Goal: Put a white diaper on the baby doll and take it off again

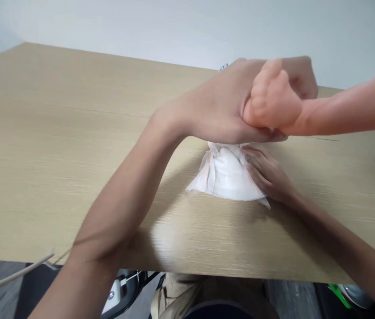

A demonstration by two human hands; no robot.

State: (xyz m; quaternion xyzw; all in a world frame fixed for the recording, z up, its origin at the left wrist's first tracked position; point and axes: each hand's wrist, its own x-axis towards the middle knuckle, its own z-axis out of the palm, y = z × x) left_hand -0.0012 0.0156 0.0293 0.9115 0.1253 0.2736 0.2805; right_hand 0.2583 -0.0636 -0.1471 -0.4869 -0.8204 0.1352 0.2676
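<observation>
In the head view, my left hand (240,99) reaches across the middle, raised above the table. Its fingers are closed around the end of a pinkish plastic doll limb (333,113), where small rounded toes or fingers stick up. The limb runs out past the right edge, so the rest of the doll is not visible. Under my left hand, a crumpled white cloth-like piece (225,175), gathered at its top and flared at the bottom, lies on the table. My right hand (270,175) rests against its right side with fingers outstretched; the fingertips are partly hidden.
The pale wooden table (57,155) reaches back to a white wall (141,26). A light cable (14,274) hangs by the front left edge. Below the front edge are a white device (111,294), my lap and a green-edged object (339,296).
</observation>
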